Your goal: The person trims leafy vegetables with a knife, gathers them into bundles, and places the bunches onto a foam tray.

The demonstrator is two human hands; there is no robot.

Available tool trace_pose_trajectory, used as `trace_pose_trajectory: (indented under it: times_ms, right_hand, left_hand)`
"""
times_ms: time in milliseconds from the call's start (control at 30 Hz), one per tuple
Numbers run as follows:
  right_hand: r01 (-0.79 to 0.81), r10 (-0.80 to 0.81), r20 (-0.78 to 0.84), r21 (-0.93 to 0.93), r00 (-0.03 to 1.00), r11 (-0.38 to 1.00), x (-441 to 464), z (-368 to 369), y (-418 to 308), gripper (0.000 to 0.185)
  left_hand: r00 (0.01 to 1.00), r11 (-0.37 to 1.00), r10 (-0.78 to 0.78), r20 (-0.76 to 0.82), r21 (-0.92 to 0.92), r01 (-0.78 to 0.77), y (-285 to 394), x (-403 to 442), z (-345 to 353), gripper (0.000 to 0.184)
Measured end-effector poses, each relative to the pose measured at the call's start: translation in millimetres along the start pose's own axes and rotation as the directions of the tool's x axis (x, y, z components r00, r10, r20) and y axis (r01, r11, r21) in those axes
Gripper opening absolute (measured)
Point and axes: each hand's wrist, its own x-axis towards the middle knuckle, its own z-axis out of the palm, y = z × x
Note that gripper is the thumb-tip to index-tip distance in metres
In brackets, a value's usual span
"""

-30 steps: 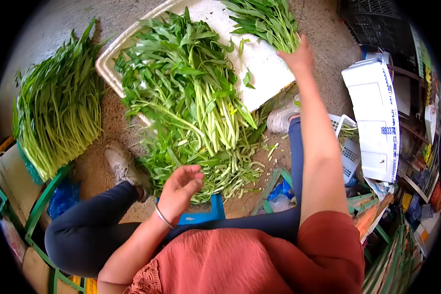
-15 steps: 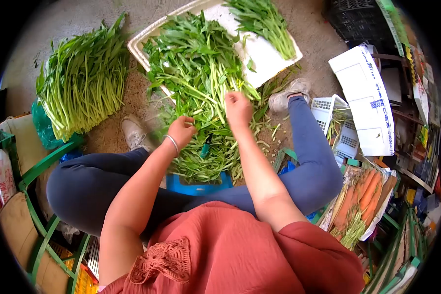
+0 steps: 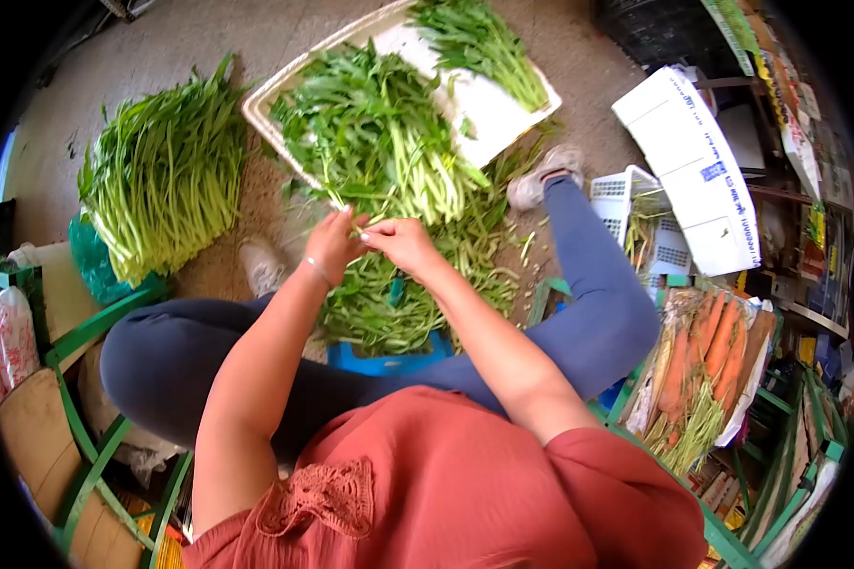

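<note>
My left hand, with a bracelet at the wrist, is closed round the pale stem ends of a leafy green piece. Close beside it, my right hand pinches at the same stems. Just beyond the hands, a big heap of leafy greens lies partly on a white foam tray. A smaller bunch rests at the tray's far right. Below the hands are loose trimmings over a blue stool or basin, with a small dark green tool on them.
A large stack of greens stands at the left near a teal bag. To the right are a white basket, a white foam box and carrots in a lined crate. Green metal frames flank both sides.
My right hand has come from the small bunch on the tray, over the heap, to meet my left hand. Both now hold stems together. The view has shifted.
</note>
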Motion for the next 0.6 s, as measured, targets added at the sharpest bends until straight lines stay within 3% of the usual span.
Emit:
trace_pose_trajectory:
  times_ms: [33,67,100,167,233,300,333,367,433,500,600]
  right_hand:
    - [-0.029,0.028,0.069,0.000,0.997,1.000,-12,0,-9,0.024]
    - [-0.175,0.183,0.150,-0.060,0.972,0.983,-17,-4,-18,0.028]
    - [-0.262,0.265,0.115,-0.043,0.957,0.964,-12,-6,-8,0.034]
    - [-0.037,-0.047,-0.218,-0.365,0.975,0.930,-8,-15,-6,0.033]
    - [-0.173,-0.100,-0.415,-0.572,0.904,0.802,12,-24,2,0.027]
    - [-0.145,-0.261,-0.342,-0.813,0.903,0.564,26,-27,8,0.020]
    - [-0.222,-0.066,-0.283,-0.859,0.957,0.462,36,-28,5,0.015]
    - [-0.221,-0.065,-0.281,-0.859,0.957,0.462,44,-26,11,0.015]
    - [-0.275,-0.051,-0.309,-0.901,0.950,0.337,60,-22,30,0.013]
    - [-0.293,-0.030,-0.323,-0.890,0.946,0.349,62,-21,30,0.015]
    - [-0.229,-0.081,-0.387,-0.688,0.919,0.688,48,-21,1,0.019]
  left_hand:
    - [0.992,0.993,0.109,0.069,-0.060,-0.105,0,1,-1,0.034]
    - [0.966,0.971,0.221,0.135,-0.125,-0.205,0,1,-2,0.029]
    - [0.969,0.973,0.213,0.124,-0.117,-0.199,1,0,-4,0.029]
    - [0.960,0.954,0.272,0.063,-0.149,-0.260,4,-2,-4,0.019]
    - [0.958,0.946,0.284,0.042,-0.175,-0.272,7,-6,-5,0.013]
    - [0.948,0.936,0.317,0.011,-0.165,-0.311,8,-5,-8,0.012]
    - [0.956,0.947,0.293,0.006,-0.143,-0.289,10,-7,-8,0.010]
    - [0.957,0.947,0.291,0.004,-0.143,-0.288,9,-8,-8,0.010]
    - [0.962,0.955,0.271,-0.018,-0.117,-0.271,8,-4,-9,0.006]
    - [0.969,0.962,0.245,-0.028,-0.115,-0.247,6,-2,-10,0.005]
    - [0.982,0.981,0.180,-0.055,-0.068,-0.183,4,2,-9,0.005]
